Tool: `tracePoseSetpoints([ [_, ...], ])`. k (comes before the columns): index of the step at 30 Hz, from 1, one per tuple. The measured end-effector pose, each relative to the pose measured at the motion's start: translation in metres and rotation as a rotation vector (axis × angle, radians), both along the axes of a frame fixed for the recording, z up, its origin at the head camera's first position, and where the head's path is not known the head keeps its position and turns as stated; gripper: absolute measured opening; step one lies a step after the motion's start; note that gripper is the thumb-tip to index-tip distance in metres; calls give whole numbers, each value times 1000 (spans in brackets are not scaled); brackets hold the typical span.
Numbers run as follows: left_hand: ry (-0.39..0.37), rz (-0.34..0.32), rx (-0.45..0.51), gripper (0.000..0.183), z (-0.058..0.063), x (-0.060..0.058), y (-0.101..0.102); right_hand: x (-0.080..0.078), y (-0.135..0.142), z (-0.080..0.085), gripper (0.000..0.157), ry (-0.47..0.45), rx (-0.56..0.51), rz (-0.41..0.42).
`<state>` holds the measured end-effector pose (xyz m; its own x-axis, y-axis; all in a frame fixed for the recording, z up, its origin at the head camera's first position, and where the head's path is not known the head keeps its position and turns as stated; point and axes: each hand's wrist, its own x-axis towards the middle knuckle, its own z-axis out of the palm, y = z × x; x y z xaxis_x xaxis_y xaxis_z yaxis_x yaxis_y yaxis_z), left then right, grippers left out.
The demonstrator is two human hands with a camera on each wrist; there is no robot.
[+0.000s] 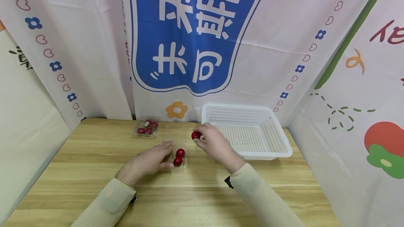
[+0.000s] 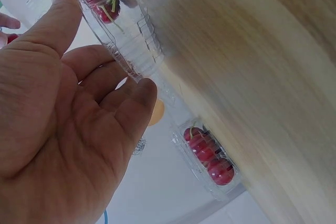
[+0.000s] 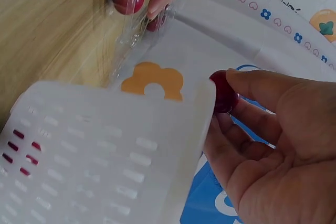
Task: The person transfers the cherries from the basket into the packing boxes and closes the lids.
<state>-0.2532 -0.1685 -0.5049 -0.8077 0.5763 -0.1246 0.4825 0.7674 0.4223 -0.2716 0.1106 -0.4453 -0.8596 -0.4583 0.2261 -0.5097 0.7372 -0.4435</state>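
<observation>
1. Head view: the right hand (image 1: 217,146) pinches one cherry (image 1: 195,135) between thumb and fingertips, just left of the white basket (image 1: 233,115).
2. Left wrist view: the left hand (image 2: 79,124), fingers loosely extended, touches a clear box (image 2: 128,32) of cherries; their green stems are distinct only here.
3. Right wrist view: red patches (image 3: 31,159) show through the basket's slots, unseen from the head.
4. Writing: the blue panel (image 1: 193,39) reads 未来可期.

room along near tabletop (image 1: 189,195), white basket (image 1: 243,137) beside right grip (image 1: 216,143)
</observation>
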Motion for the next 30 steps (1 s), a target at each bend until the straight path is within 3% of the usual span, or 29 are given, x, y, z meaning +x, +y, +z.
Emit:
tracePoseSetpoints([
  [6, 4, -3, -1, 84, 2, 1, 1, 3, -12, -3, 28, 29, 7, 22],
  [30, 2, 0, 8, 84, 2, 1, 0, 18, -52, -27, 30, -28, 94, 13],
])
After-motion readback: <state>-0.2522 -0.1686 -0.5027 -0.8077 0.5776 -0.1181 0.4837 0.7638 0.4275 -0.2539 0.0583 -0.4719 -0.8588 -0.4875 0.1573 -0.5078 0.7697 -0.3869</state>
